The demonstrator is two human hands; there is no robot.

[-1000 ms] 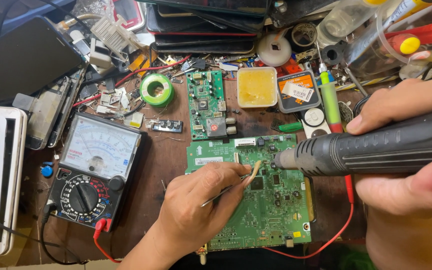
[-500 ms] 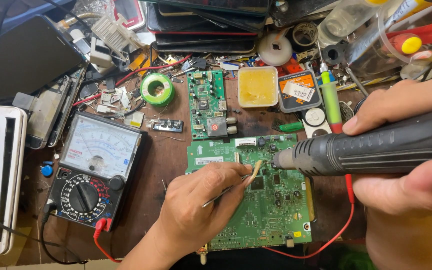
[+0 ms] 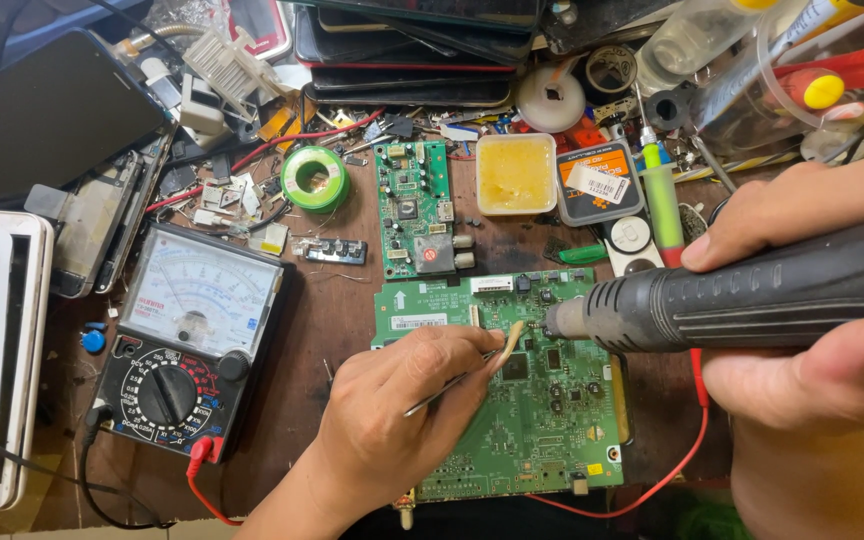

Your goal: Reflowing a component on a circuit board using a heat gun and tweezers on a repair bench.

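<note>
Green circuit board (image 3: 542,400) beneath both hands

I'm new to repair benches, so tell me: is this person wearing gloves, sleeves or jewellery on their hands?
No. Both the left hand and the right hand are bare, with no gloves, rings or watch in view. The visible left forearm has no sleeve. The fingers have short nails.

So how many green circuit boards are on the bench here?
2: the large board under the hands, and a smaller board just behind it, beside the yellow tub. Clutter may hide others.
</note>
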